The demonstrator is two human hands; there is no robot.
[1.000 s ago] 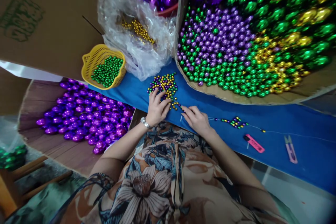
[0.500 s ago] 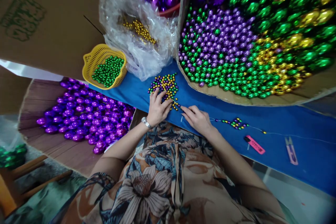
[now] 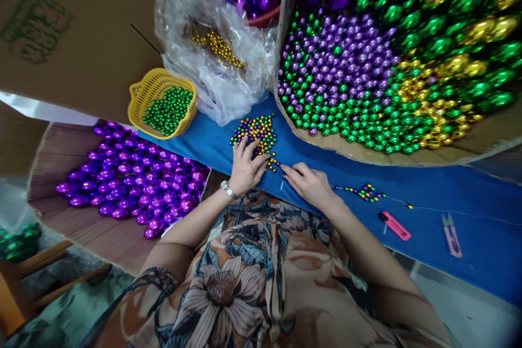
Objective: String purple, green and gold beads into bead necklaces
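Note:
A small pile of loose purple, gold and green beads lies on the blue cloth. My left hand rests at the near side of this pile, its fingers spread over the beads and its thumb stretched toward the right hand. Just to the right, my right hand pinches a thin beading string close to a few small beads. From behind that hand the string runs right, through a beaded section and past a single gold bead. The fingertips partly hide the string's end.
A yellow basket holds green beads. Beside it lies a plastic bag with gold beads. A large cardboard box of mixed beads stands at back right; purple balls fill another at left. A pink lighter and thread snips lie right.
My right hand has shifted very slightly to the right. My left hand stays almost in the same place at the pile.

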